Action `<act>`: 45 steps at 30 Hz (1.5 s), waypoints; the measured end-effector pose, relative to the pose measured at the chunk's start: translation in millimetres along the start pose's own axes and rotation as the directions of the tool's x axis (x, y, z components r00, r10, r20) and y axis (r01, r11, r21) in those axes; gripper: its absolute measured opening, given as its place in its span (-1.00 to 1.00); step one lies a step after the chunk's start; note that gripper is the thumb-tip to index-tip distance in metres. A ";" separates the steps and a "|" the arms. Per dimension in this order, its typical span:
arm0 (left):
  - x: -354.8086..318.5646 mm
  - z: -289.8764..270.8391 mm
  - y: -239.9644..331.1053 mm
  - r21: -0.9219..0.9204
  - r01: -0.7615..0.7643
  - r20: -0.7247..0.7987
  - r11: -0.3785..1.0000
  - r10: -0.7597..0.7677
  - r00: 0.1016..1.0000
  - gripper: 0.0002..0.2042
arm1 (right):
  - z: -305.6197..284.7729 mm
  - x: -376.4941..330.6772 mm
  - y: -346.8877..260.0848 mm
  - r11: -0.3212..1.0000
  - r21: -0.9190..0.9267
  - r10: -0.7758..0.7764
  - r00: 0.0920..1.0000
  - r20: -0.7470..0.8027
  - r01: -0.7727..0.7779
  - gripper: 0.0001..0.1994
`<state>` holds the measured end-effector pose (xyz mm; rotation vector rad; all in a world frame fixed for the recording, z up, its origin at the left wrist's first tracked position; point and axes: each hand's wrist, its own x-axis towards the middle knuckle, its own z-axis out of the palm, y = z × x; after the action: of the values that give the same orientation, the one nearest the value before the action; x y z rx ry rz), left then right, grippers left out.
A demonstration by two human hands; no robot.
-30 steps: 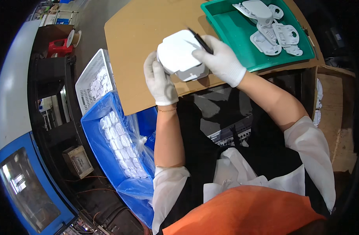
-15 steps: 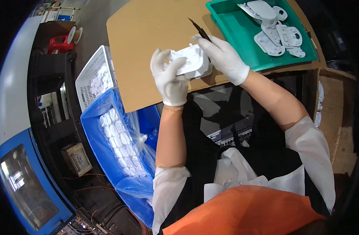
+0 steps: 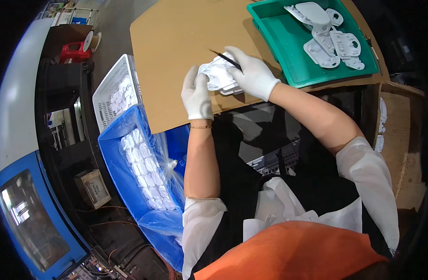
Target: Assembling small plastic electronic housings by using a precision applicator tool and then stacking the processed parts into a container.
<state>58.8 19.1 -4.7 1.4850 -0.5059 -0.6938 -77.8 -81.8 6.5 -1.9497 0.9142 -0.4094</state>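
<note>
Over the near edge of the cardboard-covered table, a white moulded plastic part (image 3: 215, 74) with an uneven face lies between my gloved hands. My left hand (image 3: 197, 97) pinches its left end between thumb and fingers. In my right hand (image 3: 254, 77) is a slim black tool with a thin pointed tip (image 3: 229, 60), pointing up and left across the part; the exact kind of tool cannot be made out. The right fingers also touch the part's right side. Another white plastic piece (image 3: 232, 89) shows just beneath, partly hidden by the part and my right hand.
A green tray (image 3: 288, 60) with several white plastic parts (image 3: 322, 35) stands on the cardboard (image 3: 176, 42) at the far right. At left are a white basket (image 3: 104, 105) and a plastic-lined blue bin (image 3: 123, 172) holding stacked white wrapped items. An open cardboard box (image 3: 400, 140) is at right.
The white part has been turned, so a contoured face now shows instead of the flatter one. My right hand has moved left, and the tool has tipped lower over the part.
</note>
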 end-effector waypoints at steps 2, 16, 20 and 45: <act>2.7 -1.3 -5.0 0.032 -0.020 -0.014 0.999 0.021 1.000 -0.57 | 5.1 -3.4 0.7 0.993 -0.116 -0.032 0.999 -0.041 0.027 -0.49; 4.6 2.4 -19.0 0.118 0.015 0.007 0.993 -0.016 1.000 -0.61 | -1.1 -3.2 3.2 0.857 -0.515 0.072 0.992 0.104 -0.009 -0.58; 4.5 -0.9 -19.7 0.119 0.012 0.024 0.993 -0.015 1.000 -0.59 | -6.6 -8.1 -4.8 0.875 -0.484 0.035 0.997 0.072 0.004 -0.55; -36.6 79.9 3.3 0.559 -0.679 0.160 0.475 0.742 0.651 -0.60 | -174.5 16.7 134.9 0.907 -0.279 0.053 0.741 -0.669 -0.316 -0.22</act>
<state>-22.3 -13.3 6.0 1.6471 -1.2580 0.2656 -230.4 -240.2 -17.0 -2.0478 1.7415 -0.8822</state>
